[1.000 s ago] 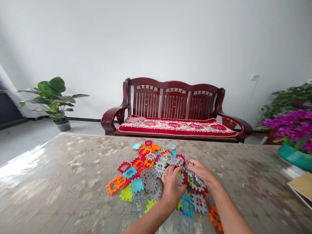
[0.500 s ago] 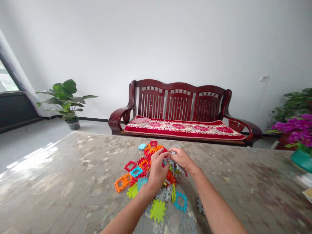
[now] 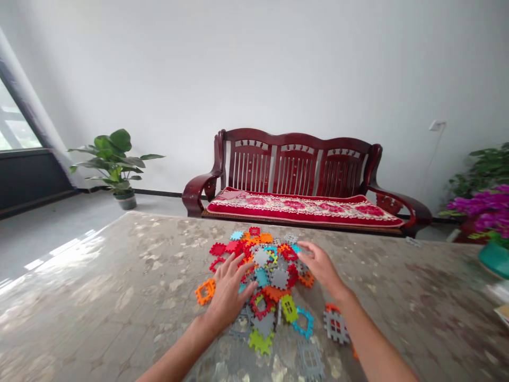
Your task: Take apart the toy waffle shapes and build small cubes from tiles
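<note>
A heap of toothed plastic building tiles in red, orange, blue, lime and grey lies on the table in front of me. My left hand (image 3: pixel 231 284) is over the heap's left side, fingers spread, near a light blue tile (image 3: pixel 262 277). At the heap's right edge, my right hand (image 3: pixel 321 266) has its fingers apart, close to a small blue tile at the back. Between the hands a plain grey tile (image 3: pixel 279 278) lies flat. A lime window tile (image 3: pixel 289 308) and a blue frame tile (image 3: pixel 303 322) sit nearer me. My left hand hides some tiles.
A grey window tile (image 3: pixel 336 326) lies beside my right forearm, and another (image 3: pixel 310 359) is near the front. The patterned table cover (image 3: pixel 119 297) stretches to both sides. Beyond stands a wooden bench (image 3: pixel 294 164). A teal flower pot (image 3: pixel 493 260) is at the right.
My hands have moved apart, left hand leftward and right hand rightward, from meeting over the heap. Tiles between them have spread flatter, and more tiles show beside my right forearm.
</note>
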`<state>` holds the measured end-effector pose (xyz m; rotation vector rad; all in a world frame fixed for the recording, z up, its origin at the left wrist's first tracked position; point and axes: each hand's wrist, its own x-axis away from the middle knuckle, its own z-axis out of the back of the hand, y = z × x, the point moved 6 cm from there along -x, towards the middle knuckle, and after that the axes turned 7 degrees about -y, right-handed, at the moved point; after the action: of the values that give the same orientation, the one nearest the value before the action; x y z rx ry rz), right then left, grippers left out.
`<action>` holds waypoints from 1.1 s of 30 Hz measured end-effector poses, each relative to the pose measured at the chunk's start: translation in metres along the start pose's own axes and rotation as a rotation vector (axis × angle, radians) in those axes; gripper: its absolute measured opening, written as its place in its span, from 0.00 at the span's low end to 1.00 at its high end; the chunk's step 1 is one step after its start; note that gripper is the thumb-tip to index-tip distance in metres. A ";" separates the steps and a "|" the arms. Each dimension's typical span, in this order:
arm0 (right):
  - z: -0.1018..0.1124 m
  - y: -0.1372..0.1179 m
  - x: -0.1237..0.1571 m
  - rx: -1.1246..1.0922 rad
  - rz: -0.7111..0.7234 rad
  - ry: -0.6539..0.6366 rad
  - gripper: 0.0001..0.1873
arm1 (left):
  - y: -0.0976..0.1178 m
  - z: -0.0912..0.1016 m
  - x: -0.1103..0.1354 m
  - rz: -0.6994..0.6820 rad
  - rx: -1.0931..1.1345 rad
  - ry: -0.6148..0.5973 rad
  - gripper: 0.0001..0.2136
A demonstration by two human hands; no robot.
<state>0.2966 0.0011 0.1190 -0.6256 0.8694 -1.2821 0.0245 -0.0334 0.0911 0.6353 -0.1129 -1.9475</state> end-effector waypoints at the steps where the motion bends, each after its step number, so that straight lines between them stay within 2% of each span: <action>1: 0.011 0.011 0.016 0.052 -0.019 0.022 0.24 | 0.000 -0.001 0.010 -0.032 -0.031 -0.022 0.20; 5: 0.043 0.061 0.097 0.309 -0.118 0.082 0.35 | -0.004 -0.006 0.044 -0.095 -0.142 -0.084 0.38; 7: 0.047 0.083 0.140 0.438 -0.162 0.075 0.39 | -0.006 -0.009 0.055 -0.082 -0.176 -0.117 0.43; 10: 0.036 0.103 0.187 0.551 -0.184 0.029 0.46 | -0.004 -0.013 0.064 -0.052 -0.201 -0.147 0.48; 13: 0.009 0.100 0.208 0.608 -0.124 -0.030 0.54 | 0.007 -0.018 0.066 -0.069 -0.202 -0.166 0.52; 16: -0.023 0.082 0.209 0.673 -0.029 -0.066 0.59 | 0.022 -0.029 0.065 -0.101 -0.194 -0.180 0.55; 18: -0.041 0.070 0.203 0.708 0.018 -0.072 0.56 | 0.029 -0.037 0.063 -0.101 -0.191 -0.179 0.54; 20: -0.049 0.064 0.192 0.731 0.009 -0.032 0.51 | 0.035 -0.044 0.060 -0.093 -0.188 -0.171 0.53; 25: -0.036 0.064 0.151 0.748 -0.034 0.087 0.36 | 0.055 -0.054 0.045 -0.073 -0.177 -0.119 0.50; 29: -0.019 0.065 0.119 0.721 -0.069 0.132 0.29 | 0.070 -0.057 0.032 -0.062 -0.177 -0.100 0.44; 33: -0.014 0.064 0.108 0.692 -0.091 0.171 0.24 | 0.069 -0.053 0.029 -0.079 -0.167 -0.098 0.43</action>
<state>0.3260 -0.0905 0.0379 -0.0052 0.4792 -1.6182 0.0966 -0.0798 0.0586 0.4402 0.0149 -2.0395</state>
